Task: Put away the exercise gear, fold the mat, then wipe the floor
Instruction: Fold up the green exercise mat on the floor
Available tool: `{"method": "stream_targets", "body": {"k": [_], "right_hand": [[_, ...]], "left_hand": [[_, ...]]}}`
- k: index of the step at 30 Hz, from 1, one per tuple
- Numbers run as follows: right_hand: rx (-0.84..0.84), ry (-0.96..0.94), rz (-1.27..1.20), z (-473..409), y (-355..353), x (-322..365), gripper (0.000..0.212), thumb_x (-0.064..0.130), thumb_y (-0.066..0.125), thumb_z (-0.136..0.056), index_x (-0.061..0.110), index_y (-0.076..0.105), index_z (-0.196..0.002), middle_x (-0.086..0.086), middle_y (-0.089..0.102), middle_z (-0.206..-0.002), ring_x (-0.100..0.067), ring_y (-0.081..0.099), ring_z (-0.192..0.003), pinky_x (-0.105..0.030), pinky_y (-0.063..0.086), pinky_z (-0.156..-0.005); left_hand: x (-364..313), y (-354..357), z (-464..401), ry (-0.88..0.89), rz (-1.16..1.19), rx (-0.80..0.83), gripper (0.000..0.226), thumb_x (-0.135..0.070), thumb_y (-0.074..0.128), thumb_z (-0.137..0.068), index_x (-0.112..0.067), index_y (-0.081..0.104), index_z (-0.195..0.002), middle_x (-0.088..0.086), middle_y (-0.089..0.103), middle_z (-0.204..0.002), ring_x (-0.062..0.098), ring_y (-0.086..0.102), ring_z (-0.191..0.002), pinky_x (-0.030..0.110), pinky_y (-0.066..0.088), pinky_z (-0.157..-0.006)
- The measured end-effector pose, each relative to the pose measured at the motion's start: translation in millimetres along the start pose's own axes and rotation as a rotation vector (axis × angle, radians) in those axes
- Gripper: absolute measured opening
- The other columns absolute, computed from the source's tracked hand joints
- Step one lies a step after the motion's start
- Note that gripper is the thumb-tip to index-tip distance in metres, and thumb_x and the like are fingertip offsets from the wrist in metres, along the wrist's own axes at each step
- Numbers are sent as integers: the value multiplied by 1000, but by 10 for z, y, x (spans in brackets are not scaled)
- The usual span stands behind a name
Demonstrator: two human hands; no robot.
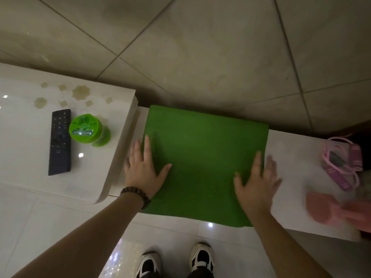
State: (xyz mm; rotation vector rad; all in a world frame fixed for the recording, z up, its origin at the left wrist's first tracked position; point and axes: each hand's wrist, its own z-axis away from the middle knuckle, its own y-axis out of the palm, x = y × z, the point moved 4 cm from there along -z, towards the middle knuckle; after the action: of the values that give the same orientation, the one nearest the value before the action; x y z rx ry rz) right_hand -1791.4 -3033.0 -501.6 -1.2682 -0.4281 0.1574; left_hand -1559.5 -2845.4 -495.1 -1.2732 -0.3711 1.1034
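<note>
The green mat (202, 155), folded into a thick square, lies flat on a low white shelf (295, 169) in front of me. My left hand (143, 169) presses flat on the mat's left edge, fingers spread and straight. My right hand (258, 181) lies flat on its right edge, some fingers reaching over onto the shelf. A pink skipping rope (341, 163) lies coiled at the shelf's right end. Near it, at the lower right, sits a blurred pink dumbbell (329, 207).
A higher white cabinet top (26, 141) on the left carries a black remote control (60, 142) and a green lidded cup (88, 129). Beige tiles (200, 47) cover the surface behind the shelf. My black-and-white shoes (174, 261) stand on glossy white floor tiles below.
</note>
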Motion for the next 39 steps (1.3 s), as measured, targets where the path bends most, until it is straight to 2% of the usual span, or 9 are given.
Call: {"method": "stream_targets", "body": {"k": [3,7,16,22,26,29,34,36,39], "right_hand": [[-97,-373,160,-84,35,620,67,60,25,-93,33,5,-151,-8,-3,-159,-31,-6,-146,-65,-6,-109],[-117,-483,207,-643,188,1259,60,55,28,-95,37,10,-149,-3,-5,-160,-27,-9,-146,-68,-5,-109],[146,-445,283,-1062,502,1371,57,61,8,-95,44,-11,-146,2,-18,-158,-22,-20,-144,-61,-15,-109],[188,17,253,-1042,269,238,62,71,-6,-85,47,-31,-138,-5,-33,-152,-29,-23,-142,-65,-3,-110],[327,12,214,-1136,235,277,63,71,4,-88,50,-25,-140,-3,-30,-154,-28,-19,-144,-66,-4,-110],[244,10,226,-1027,77,329,64,65,11,-92,42,-14,-147,-8,-23,-156,-28,-17,-144,-66,-1,-111],[-120,-411,74,-42,76,1019,54,40,30,-98,21,23,-148,-12,2,-159,-27,-1,-147,-62,0,-113],[-55,-553,107,306,348,1255,57,36,30,-92,19,26,-147,-8,7,-159,-23,0,-147,-63,3,-113],[85,-549,208,437,800,1344,59,36,32,-93,17,25,-149,-6,8,-159,-23,0,-147,-66,8,-111]], "left_hand": [[-253,-22,-315,191,-227,-21,90,-69,28,-89,-25,-18,-151,6,-22,-159,24,-22,-146,55,-2,-118],[-529,-46,-923,286,-284,-60,71,-64,11,-94,-33,-19,-151,2,-28,-158,25,-27,-144,56,-7,-117],[-405,369,-1260,190,-415,137,74,-75,1,-85,-42,-32,-142,3,-29,-157,33,-24,-144,61,3,-116],[-371,394,-1270,180,-412,164,75,-76,0,-84,-41,-31,-143,4,-31,-156,33,-26,-143,62,1,-116],[-422,264,-1215,201,-343,219,78,-72,20,-90,-40,-21,-148,5,-31,-156,31,-28,-143,60,-4,-116],[-322,53,-831,212,-232,118,74,-60,31,-95,-33,-5,-153,9,-28,-157,28,-28,-143,55,-9,-117],[69,216,175,252,-274,44,66,-59,10,-95,-32,-4,-154,10,-21,-157,28,-20,-146,53,-3,-117],[182,384,247,229,-261,66,63,-60,-2,-94,-35,-7,-152,9,-18,-158,26,-17,-146,53,5,-118],[227,582,183,165,-272,82,64,-61,-17,-89,-39,-15,-149,6,-25,-156,23,-24,-143,53,6,-120]]}}
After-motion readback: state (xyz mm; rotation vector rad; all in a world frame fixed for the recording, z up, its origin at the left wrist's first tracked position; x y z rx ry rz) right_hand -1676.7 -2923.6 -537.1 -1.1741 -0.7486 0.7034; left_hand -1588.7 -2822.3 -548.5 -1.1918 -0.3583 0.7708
